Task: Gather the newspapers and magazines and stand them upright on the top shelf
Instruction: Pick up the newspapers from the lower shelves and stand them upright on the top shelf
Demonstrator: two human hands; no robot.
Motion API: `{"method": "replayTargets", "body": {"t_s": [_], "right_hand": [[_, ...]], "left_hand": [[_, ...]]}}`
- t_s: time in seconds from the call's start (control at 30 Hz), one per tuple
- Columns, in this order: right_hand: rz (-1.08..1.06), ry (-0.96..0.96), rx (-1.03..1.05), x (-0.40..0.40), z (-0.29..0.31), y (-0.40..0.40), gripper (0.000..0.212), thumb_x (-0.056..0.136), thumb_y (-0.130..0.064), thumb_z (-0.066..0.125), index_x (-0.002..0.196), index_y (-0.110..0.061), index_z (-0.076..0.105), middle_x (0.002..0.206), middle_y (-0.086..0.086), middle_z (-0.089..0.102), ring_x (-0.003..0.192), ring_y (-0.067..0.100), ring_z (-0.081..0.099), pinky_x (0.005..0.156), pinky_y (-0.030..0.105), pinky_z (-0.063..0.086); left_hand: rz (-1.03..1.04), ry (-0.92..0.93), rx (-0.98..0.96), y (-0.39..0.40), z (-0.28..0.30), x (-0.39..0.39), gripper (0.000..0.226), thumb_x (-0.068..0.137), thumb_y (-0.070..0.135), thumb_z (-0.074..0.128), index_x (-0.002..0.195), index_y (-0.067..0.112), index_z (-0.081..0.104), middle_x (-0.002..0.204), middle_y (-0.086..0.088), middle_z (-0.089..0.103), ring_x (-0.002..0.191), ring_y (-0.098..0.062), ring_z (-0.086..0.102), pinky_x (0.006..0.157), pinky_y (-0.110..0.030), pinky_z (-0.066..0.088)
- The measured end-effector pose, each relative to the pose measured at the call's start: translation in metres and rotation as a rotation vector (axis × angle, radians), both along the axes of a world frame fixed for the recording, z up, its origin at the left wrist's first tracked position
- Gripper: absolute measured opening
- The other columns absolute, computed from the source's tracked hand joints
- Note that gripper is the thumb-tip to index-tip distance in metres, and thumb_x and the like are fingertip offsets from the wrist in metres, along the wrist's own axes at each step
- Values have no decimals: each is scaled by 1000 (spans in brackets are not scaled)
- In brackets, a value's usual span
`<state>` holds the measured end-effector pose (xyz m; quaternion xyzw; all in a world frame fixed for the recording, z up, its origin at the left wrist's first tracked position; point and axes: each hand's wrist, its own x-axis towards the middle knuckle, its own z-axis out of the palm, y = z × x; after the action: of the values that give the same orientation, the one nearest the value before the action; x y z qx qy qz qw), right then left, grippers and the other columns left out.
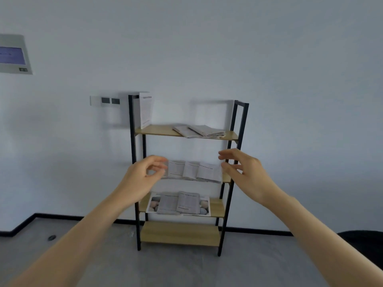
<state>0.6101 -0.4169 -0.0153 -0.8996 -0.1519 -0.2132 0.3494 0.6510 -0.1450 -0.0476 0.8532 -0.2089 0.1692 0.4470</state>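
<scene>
Shelving unit (230,162): four light wooden shelves in a black metal frame, standing on a grey floor (83,255) against a white wall (207,48).

Top shelf (157,130): one white printed paper (146,109) standing upright at the left end, leaning against the frame post; a flat pile of folded grey newspapers (200,131) lying at the right half.

Second shelf: a row of folded newspapers with printed columns (193,170) lying across the board, its left and right ends partly hidden behind the hands.

Third shelf: a magazine with a pebble picture (204,206) lying flat, with two folded grey newspapers (179,204) on top of it.

Bottom shelf (180,233): bare board.

Left hand (143,177): raised before the left end of the second-shelf row, fingers curled loosely, thumb and fingertips apart, holding nothing; contact with the paper cannot be told.

Right hand (246,170): raised before the right end of the same row, fingers spread and slightly bent, holding nothing.

Wall fittings: a grey switch plate (104,101) left of the frame; a grey panel with a blue screen (13,55) at far left.
</scene>
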Motion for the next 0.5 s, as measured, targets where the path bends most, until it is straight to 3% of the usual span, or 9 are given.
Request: {"method": "replayTargets", "body": {"t_s": [0.23,0.5], "right_hand": [[-25,13,71,135,-15,-40,30,96,-22,51,126,-24,55,115,-17,62,105,-12,53,81,-6,36],[19,54,44,318,-33,-84,28,97,-22,51,124,-22,57,112,-17,64,106,-5,57,88,4,40]], "left_hand": [[7,28,-75,-30,-9,144,26,92,22,59,117,28,62,102,11,69,100,0,61,86,-19,45],[34,216,-231,-85,-30,326,19,94,8,55,108,15,66,94,-4,72,85,-11,70,75,-25,58]]}}
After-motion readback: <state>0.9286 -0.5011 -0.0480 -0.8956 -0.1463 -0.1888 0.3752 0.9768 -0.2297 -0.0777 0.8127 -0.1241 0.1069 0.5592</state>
